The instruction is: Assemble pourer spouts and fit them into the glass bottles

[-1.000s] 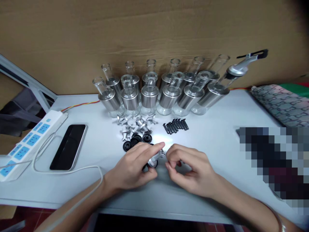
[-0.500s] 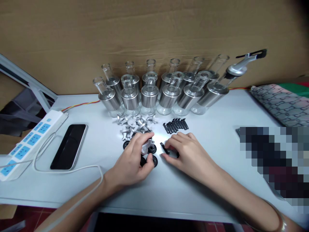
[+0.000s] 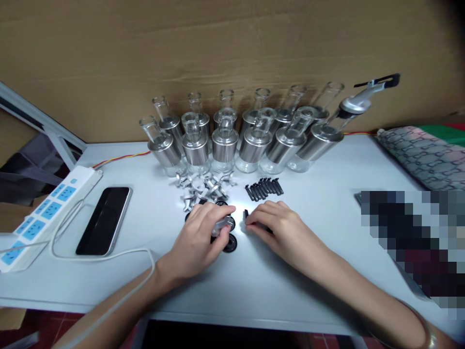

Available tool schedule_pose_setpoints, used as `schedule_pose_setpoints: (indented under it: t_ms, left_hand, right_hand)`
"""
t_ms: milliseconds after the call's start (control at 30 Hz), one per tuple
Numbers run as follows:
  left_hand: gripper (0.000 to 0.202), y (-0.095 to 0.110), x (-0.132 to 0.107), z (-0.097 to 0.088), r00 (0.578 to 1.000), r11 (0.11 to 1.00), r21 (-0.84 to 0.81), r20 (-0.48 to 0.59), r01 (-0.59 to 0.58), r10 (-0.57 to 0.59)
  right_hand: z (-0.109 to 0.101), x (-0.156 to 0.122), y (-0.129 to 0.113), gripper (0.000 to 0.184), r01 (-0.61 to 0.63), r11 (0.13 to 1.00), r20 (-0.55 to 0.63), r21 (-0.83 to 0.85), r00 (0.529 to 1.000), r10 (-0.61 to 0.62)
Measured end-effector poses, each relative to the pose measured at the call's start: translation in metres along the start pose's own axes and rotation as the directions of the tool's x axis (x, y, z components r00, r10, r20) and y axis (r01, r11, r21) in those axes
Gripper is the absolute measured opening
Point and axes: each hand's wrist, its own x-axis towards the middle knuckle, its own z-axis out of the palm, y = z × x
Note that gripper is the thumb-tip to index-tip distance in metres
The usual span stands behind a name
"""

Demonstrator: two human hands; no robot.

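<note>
A silver pour spout (image 3: 222, 225) is held between the thumb and fingers of my left hand (image 3: 201, 235), just over several round black stoppers (image 3: 229, 243). To the right, my right hand (image 3: 274, 223) pinches a small black flip lid (image 3: 246, 214); most of the lid is hidden by the fingers. The two hands are a short gap apart. Behind my left hand lies a heap of silver pour spouts (image 3: 201, 186). A row of black flip lids (image 3: 264, 188) rests beyond my right hand.
Two rows of glass bottles with steel sleeves (image 3: 225, 148) stand at the back; the rightmost bears an assembled pourer (image 3: 356, 103). A phone (image 3: 105, 220), a power strip (image 3: 47, 213) and a white cable (image 3: 98, 258) lie left. A patterned cushion-like item (image 3: 421, 157) sits right.
My left hand has tipped the pour spout over towards the right. In my right hand the black flip lid has turned more upright, and the fingers have closed further around it.
</note>
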Motion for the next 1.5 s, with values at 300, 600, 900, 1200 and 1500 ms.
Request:
schedule_pose_setpoints:
  t_ms: [300,600,900,1200,1500]
  left_hand:
    - [0.029,-0.001,-0.002,0.0,0.99,0.984,-0.124,0.036,-0.131,0.136]
    - [0.028,0.002,0.0,-0.003,0.983,0.984,-0.075,0.067,-0.164,0.169]
    - [0.022,0.005,0.002,-0.004,0.966,0.98,0.034,0.18,-0.196,0.187]
    - [0.041,0.006,0.002,-0.005,0.968,0.99,0.043,0.22,-0.134,0.121]
    - [0.036,0.006,0.002,-0.007,0.968,0.987,-0.023,0.19,-0.162,0.163]
  right_hand:
    - [-0.018,-0.003,-0.012,0.011,-0.076,0.653,0.056,0.753,0.997,0.052]
    - [-0.009,-0.002,-0.014,0.019,-0.168,0.62,0.033,0.766,0.974,0.223]
    - [-0.005,-0.004,-0.018,0.007,-0.17,0.625,-0.01,0.762,0.962,0.274]
    - [-0.006,-0.004,-0.02,0.007,-0.116,0.707,-0.09,0.698,0.965,0.247]
    - [-0.005,-0.006,-0.022,0.006,-0.123,0.656,-0.046,0.745,0.971,0.235]
